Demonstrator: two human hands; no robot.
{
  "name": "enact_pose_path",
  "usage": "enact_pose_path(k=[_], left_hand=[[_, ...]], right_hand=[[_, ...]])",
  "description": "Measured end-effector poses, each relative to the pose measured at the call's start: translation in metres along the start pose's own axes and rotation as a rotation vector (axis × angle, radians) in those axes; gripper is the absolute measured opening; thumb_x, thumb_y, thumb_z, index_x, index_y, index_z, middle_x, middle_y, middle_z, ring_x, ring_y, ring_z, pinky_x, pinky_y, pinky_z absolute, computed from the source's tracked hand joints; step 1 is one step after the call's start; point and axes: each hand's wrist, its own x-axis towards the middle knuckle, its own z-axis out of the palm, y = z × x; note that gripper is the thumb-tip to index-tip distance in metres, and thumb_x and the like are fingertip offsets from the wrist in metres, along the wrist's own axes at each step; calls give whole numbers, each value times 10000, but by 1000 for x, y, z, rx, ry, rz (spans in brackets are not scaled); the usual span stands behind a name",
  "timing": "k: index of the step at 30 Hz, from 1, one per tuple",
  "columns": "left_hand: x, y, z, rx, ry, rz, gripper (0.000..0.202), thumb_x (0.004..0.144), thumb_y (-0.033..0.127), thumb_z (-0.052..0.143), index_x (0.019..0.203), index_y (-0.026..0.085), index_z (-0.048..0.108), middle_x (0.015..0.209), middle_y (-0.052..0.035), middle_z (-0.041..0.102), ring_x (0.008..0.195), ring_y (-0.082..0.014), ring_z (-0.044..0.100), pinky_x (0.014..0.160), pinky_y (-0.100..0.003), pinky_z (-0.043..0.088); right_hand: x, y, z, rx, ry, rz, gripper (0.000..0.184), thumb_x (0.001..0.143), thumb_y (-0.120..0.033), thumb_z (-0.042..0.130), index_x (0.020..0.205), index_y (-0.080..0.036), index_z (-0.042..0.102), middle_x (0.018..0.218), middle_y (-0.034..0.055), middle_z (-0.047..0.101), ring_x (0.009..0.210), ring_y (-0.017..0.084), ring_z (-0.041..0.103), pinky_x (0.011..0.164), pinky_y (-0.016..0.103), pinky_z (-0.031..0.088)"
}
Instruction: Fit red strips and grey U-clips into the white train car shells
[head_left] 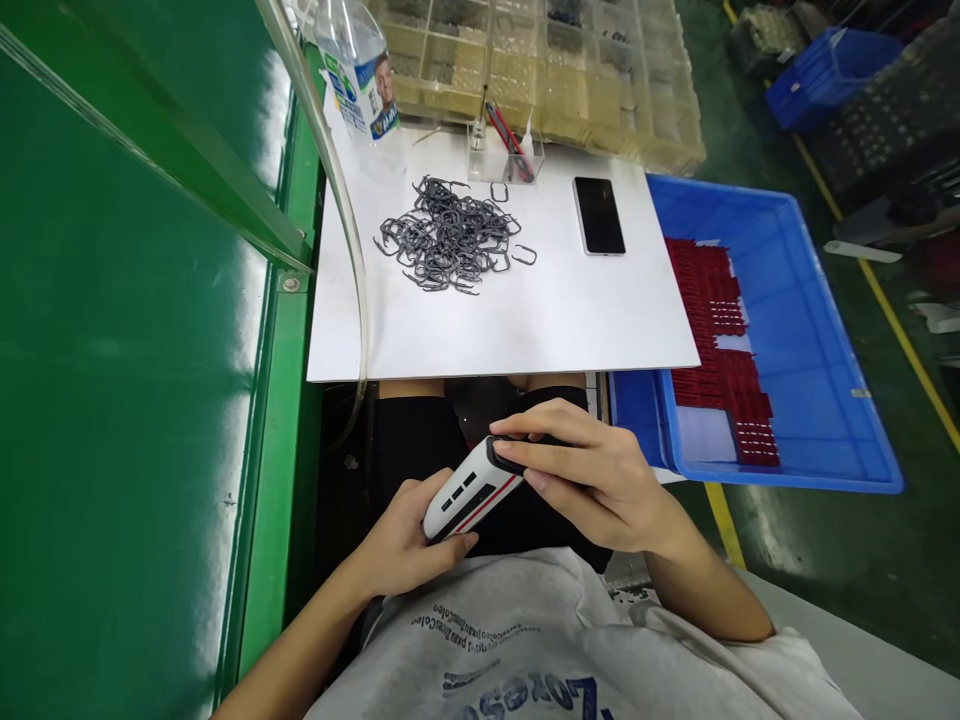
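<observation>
Clasping the lower end of a white casing (471, 492) with a red stripe, the left grip (412, 535) shows in the head view above the lap, while the right grip (604, 475) grasps its upper, black-edged end. The casing sits tilted, just outside the near edge of the white counter (525, 335). On that surface lie a heap of dark grey clips (454, 238), a phone (598, 216) and a plastic bottle (361, 80); a blue bin (802, 330) at the right holds red pieces (709, 320).
</observation>
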Motion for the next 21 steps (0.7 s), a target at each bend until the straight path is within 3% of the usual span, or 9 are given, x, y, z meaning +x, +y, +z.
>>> enact_pose_path(k=[4, 11, 18, 21], left_hand=[[0, -2, 1, -3, -13, 3, 183, 965, 293, 737, 951, 203, 578, 710, 75, 504, 594, -99, 410, 561, -245, 329], [1, -4, 7, -27, -9, 7, 200, 939, 254, 739, 912, 215, 545, 692, 79, 498, 582, -97, 408, 545, -244, 334], [0, -4, 10, -4, -40, 30, 113, 885, 158, 699, 957, 198, 623, 734, 73, 540, 603, -96, 451, 568, -238, 361], [0, -3, 10, -35, -80, 10, 108, 867, 149, 696, 935, 198, 627, 745, 69, 549, 611, -96, 452, 573, -236, 365]], right_hand=[[-3, -3, 2, -25, -38, 11, 402, 1117, -115, 587, 1474, -244, 721, 1431, 147, 760, 1274, 259, 730, 1008, 456, 685], [-13, -8, 6, -184, -24, -108, 491, 1097, -93, 617, 1588, -111, 608, 1439, 202, 770, 1312, 298, 720, 1052, 518, 684], [-27, -22, 9, -278, -15, -100, 400, 1102, -184, 635, 1475, -51, 693, 1424, 193, 792, 1362, 316, 701, 1091, 514, 659], [-34, -23, 11, -252, -9, -93, 444, 1102, -162, 623, 1533, -64, 656, 1447, 190, 782, 1346, 297, 710, 1050, 492, 678]])
